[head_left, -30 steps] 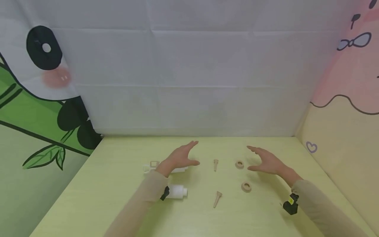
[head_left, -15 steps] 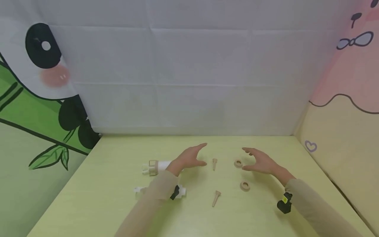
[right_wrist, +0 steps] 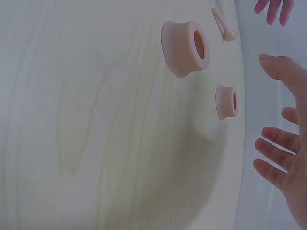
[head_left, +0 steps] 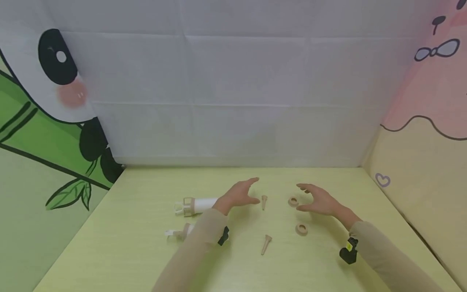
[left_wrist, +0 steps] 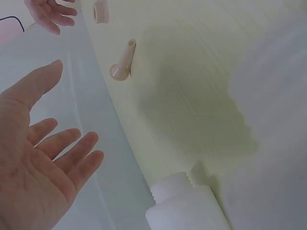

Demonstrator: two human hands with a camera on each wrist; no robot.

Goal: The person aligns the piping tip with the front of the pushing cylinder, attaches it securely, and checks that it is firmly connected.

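My left hand [head_left: 238, 196] hovers over the table, fingers and thumb apart, holding nothing. Just right of its thumb lies a small beige funnel-shaped piece [head_left: 264, 202]; a similar piece [head_left: 267, 244] lies closer to me. My right hand [head_left: 319, 200] is also spread and holds nothing. Beside its thumb is a beige flanged ring [head_left: 290, 203], with another ring [head_left: 298, 232] nearer me. Behind my left wrist lies a white cylinder [head_left: 205, 205] with a beige collar. A second one [head_left: 189, 229] is mostly hidden by my sleeve. The left wrist view shows a white ridged neck [left_wrist: 172, 189].
The pale yellow table [head_left: 127, 243] meets a white sheet [head_left: 233, 101] at the back. Painted side walls stand left and right, the right wall [head_left: 419, 170] beyond my right sleeve. A black wrist camera [head_left: 348, 251] sits below my right cuff.
My left hand has drifted right toward the upper funnel-shaped piece, uncovering more of the white cylinders' left ends. My right hand has shifted slightly left. The things on the table lie as before.
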